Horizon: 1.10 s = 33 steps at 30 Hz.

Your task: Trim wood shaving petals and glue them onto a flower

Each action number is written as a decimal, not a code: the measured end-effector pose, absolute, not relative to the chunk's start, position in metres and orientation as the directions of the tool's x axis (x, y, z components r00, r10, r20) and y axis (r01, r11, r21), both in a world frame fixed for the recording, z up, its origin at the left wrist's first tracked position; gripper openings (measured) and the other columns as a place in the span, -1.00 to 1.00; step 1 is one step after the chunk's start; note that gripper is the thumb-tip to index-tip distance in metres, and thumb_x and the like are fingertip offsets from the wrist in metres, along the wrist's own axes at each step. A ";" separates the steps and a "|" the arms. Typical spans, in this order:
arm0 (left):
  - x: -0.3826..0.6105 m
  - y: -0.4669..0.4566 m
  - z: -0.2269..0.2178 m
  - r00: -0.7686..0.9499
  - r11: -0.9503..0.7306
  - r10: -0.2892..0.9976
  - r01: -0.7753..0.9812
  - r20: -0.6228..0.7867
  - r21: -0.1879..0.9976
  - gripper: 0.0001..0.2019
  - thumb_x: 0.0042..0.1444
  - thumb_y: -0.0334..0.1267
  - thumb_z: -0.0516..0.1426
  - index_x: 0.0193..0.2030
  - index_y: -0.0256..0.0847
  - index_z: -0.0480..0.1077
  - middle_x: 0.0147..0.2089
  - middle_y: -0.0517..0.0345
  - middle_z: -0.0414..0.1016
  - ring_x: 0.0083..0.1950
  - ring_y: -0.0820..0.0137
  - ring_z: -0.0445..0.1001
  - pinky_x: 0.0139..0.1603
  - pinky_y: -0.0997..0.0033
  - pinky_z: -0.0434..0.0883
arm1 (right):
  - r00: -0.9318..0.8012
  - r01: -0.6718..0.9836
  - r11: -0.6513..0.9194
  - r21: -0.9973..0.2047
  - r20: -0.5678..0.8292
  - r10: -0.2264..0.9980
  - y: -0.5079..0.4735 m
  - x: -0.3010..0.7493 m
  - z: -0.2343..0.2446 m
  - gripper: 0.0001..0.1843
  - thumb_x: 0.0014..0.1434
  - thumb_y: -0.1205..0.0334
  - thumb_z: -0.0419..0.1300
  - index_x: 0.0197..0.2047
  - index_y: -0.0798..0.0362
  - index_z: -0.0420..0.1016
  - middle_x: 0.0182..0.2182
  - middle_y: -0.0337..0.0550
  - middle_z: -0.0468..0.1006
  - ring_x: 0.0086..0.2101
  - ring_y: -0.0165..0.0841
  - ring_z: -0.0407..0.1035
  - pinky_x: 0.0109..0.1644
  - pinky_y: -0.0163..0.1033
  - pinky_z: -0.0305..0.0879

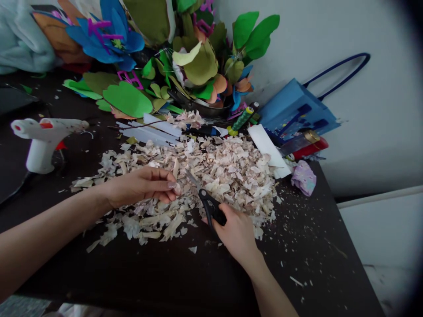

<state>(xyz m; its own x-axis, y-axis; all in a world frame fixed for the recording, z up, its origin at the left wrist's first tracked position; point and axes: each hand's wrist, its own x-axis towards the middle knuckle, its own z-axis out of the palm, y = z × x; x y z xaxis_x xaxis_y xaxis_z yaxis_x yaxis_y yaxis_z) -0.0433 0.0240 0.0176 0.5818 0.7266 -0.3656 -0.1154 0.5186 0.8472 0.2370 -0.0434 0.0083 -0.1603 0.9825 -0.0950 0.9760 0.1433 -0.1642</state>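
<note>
Person's hands are apart from each other, both over the near part of the pile (244, 171) of pale flakes. Left hand (153, 185) pinches a small scrap (177, 189); right hand (236, 229) grips black scissors (209, 203) by the handles, tips over the pile (blade gap unclear). Glue gun (40, 147) sits left of the pile, blue bag (294, 108) behind it to the right, dark table (148, 273) beneath the pile.

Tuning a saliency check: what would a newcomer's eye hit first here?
Probably the bright blue, green and olive artificial flowers massed at the back of the dark table. Next, the broad heap of pale flakes across the middle, with the right hand holding black-handled scissors over it and the left hand beside their blades. The white glue gun stands out at far left.
</note>
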 end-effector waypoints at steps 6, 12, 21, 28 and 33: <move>-0.037 0.019 0.014 0.579 0.532 0.724 -0.120 -0.376 0.838 -0.87 0.20 -0.21 0.27 -0.25 -0.22 0.59 -0.29 0.13 0.65 -0.27 0.44 0.58 -0.19 0.48 0.50 | -0.248 0.957 0.238 -0.164 -0.043 0.968 -0.046 0.239 0.005 -0.81 0.18 0.26 0.31 -0.12 0.09 0.55 -0.18 0.04 0.65 -0.26 -0.05 0.59 -0.27 -0.09 0.44; -0.028 0.007 0.012 0.541 0.486 0.763 -0.116 -0.355 0.866 -0.82 0.17 -0.10 0.30 -0.24 -0.16 0.61 -0.29 0.14 0.65 -0.23 0.40 0.58 -0.16 0.44 0.49 | -0.306 0.901 0.320 -0.292 0.094 0.947 -0.047 0.244 0.011 -0.78 0.32 0.26 0.18 -0.01 0.11 0.54 -0.08 0.13 0.60 -0.12 -0.01 0.54 -0.18 -0.02 0.47; -0.015 -0.004 0.010 0.390 0.325 0.881 -0.089 -0.267 0.941 -0.77 0.17 0.02 0.29 -0.22 -0.06 0.63 -0.26 0.15 0.63 -0.20 0.39 0.53 -0.11 0.44 0.47 | -0.345 0.162 -0.098 -0.982 -0.149 0.927 -0.027 0.198 0.032 -0.73 0.21 0.01 0.32 -0.15 0.00 0.46 -0.29 -0.16 0.53 -0.32 -0.33 0.47 -0.35 -0.28 0.34; -0.018 -0.004 0.012 0.353 0.204 0.921 -0.070 -0.167 0.976 -0.81 0.22 -0.04 0.27 -0.15 -0.03 0.63 -0.20 0.18 0.63 -0.16 0.39 0.53 -0.11 0.47 0.47 | -0.331 0.017 -0.247 -0.969 -0.239 0.913 -0.007 0.177 0.031 -0.61 0.08 -0.08 0.41 -0.31 0.01 0.39 -0.52 -0.35 0.43 -0.59 -0.48 0.25 -0.54 -0.35 0.13; -0.016 -0.003 0.010 0.355 0.304 0.902 -0.120 -0.245 0.945 -0.75 0.21 0.01 0.26 -0.17 -0.09 0.62 -0.27 0.15 0.62 -0.18 0.36 0.52 -0.10 0.44 0.47 | -0.364 -0.057 -0.352 -0.934 -0.309 0.879 0.004 0.177 0.032 -0.61 0.06 -0.08 0.41 -0.39 0.02 0.39 -0.64 -0.36 0.42 -0.65 -0.51 0.20 -0.60 -0.39 0.02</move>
